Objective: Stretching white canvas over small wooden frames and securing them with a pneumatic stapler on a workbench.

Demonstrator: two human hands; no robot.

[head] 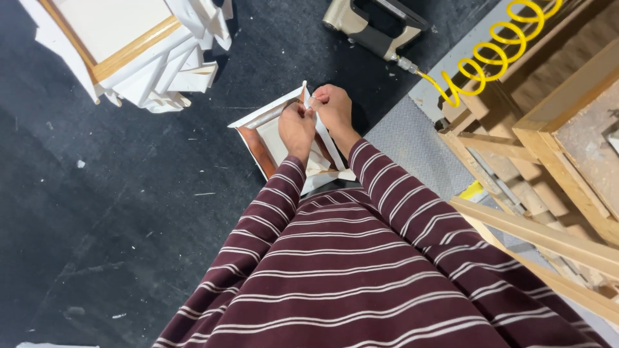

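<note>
Left hand: left hand [296, 127], just above frame centre, fingers curled shut on the near edge of the white strip [325, 136]; a pinch grip, fingertips hidden by the knuckles.
Right hand: right hand [333, 106], touching the left hand at the thumbs, closed on the upper end of the same strip.
Strip: one narrow white strip, running from the hands down and right toward the sleeve; tilted, lower end over the small frame.
Small frame: one small stretched canvas frame [265, 132], upper centre, lying on the black floor [129, 212]; brown wooden bars and white cloth edge show on its left side, its right side hidden under the hands.
Sleeves: two maroon sleeves with white stripes [271, 212], filling the lower centre.
Stack: a pile of white canvases [138, 55] at upper left, well apart from the hands; exact count cannot be told.
Tool: one beige air tool [374, 22] at top centre, joined to one yellow coiled hose [490, 55].
Open room: wide bare floor left of the hands. Right side crowded by wooden racks [548, 148], near the right sleeve.
Edges: a grey mat [406, 142] meets the black floor just right of the hands.
</note>
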